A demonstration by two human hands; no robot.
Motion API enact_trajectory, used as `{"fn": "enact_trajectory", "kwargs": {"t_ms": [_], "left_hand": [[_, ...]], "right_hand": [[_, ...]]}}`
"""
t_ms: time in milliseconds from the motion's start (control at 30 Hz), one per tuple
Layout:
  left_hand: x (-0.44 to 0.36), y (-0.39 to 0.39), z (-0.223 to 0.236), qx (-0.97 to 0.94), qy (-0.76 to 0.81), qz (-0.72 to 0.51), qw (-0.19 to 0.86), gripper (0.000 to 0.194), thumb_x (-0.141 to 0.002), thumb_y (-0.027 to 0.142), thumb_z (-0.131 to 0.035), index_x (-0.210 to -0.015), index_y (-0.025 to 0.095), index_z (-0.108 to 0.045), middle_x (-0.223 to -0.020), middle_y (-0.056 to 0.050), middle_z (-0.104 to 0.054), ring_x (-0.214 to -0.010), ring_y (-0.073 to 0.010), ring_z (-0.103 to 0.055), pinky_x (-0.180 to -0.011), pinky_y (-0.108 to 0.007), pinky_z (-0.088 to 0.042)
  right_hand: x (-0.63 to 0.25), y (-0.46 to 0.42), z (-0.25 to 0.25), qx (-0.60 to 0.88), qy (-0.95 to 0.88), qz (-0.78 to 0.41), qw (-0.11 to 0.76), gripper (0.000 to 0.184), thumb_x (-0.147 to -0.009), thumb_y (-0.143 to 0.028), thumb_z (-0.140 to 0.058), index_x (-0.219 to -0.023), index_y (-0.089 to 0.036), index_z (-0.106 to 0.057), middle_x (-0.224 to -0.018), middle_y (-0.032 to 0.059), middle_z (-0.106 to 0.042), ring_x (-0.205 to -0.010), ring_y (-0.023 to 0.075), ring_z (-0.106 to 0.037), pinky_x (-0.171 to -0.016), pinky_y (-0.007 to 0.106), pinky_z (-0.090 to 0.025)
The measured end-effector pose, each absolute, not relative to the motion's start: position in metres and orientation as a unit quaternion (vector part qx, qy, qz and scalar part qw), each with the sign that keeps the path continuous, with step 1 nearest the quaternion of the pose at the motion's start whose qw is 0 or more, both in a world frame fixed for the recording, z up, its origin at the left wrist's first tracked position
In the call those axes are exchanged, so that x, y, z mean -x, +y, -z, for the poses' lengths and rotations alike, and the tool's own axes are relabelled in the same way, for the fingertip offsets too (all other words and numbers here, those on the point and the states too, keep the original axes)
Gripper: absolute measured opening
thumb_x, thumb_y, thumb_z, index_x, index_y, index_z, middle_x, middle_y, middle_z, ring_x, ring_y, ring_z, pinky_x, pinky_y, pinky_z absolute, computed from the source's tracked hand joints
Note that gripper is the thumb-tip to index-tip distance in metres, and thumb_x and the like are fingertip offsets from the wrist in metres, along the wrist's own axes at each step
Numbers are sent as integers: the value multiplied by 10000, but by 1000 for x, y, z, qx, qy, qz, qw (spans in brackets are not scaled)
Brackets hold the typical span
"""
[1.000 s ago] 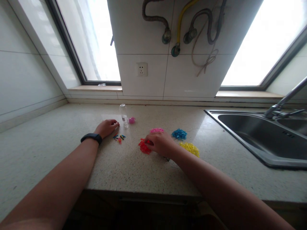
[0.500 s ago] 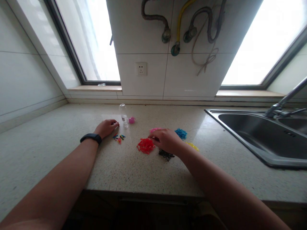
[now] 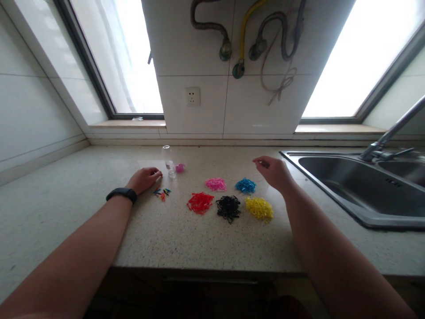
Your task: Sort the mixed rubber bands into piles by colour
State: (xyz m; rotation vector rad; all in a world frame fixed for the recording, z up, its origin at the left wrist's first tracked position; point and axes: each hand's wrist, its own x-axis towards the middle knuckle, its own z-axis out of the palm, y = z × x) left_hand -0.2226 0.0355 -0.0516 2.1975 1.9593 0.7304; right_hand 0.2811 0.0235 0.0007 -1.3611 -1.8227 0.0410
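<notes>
My left hand (image 3: 145,179), a dark band on its wrist, rests on the counter with curled fingers; anything in them is too small to make out. Just below it lies a small group of mixed-colour rubber bands (image 3: 162,194). My right hand (image 3: 271,170) hovers behind and right of the blue rubber bands (image 3: 246,185), thumb and fingers pinched; what they hold, if anything, cannot be seen. Separate piles of pink (image 3: 215,184), red (image 3: 200,202), black (image 3: 228,208) and yellow rubber bands (image 3: 260,208) lie between my hands.
A clear bottle (image 3: 168,161) stands beyond my left hand, beside a pink cap (image 3: 179,168). The metal sink (image 3: 335,177) with its faucet (image 3: 375,150) is at the right. The tiled wall, with a socket (image 3: 193,96), bounds the counter (image 3: 186,248) behind.
My right hand has lifted from the red pile and moved right and away, past the blue pile, uncovering the pink, black and yellow piles. My left hand has stayed in place.
</notes>
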Motion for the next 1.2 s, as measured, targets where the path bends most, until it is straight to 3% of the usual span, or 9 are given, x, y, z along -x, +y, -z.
{"fn": "enact_trajectory", "kwargs": {"t_ms": [167,367,800,1200], "left_hand": [[226,37,54,-719,638,-264,75,459,-848,529,-474,-930,179,-759,-773,-44,-738,-694,-200,-623,-633,-277,-406],[228,37,55,-718,636,-268,90,446,-854,528,-485,-934,181,-754,-722,-22,-713,-660,-187,-604,-617,-269,-395],[227,35,53,-714,642,-261,99,444,-852,526,-492,-950,180,-753,-731,-28,-717,-652,-192,-599,-607,-268,-396],[223,31,50,-711,626,-286,146,444,-831,541,-531,-942,172,-752,-631,-1,-626,-607,-168,-552,-575,-255,-385]], "right_hand": [[-316,48,22,593,-665,-55,451,331,-805,-378,-585,-968,-159,-772,-639,28,-641,-542,129,-500,-541,266,-357],[-325,68,48,629,-645,-148,407,371,-781,-391,-583,-975,-135,-769,-625,28,-634,-592,152,-551,-564,264,-403],[-320,72,52,635,-678,-149,340,338,-819,-384,-576,-997,-173,-771,-727,38,-700,-656,156,-601,-615,267,-420],[-319,71,49,642,-665,-161,347,349,-820,-400,-575,-1006,-175,-767,-706,35,-687,-639,155,-589,-584,261,-412]]}}
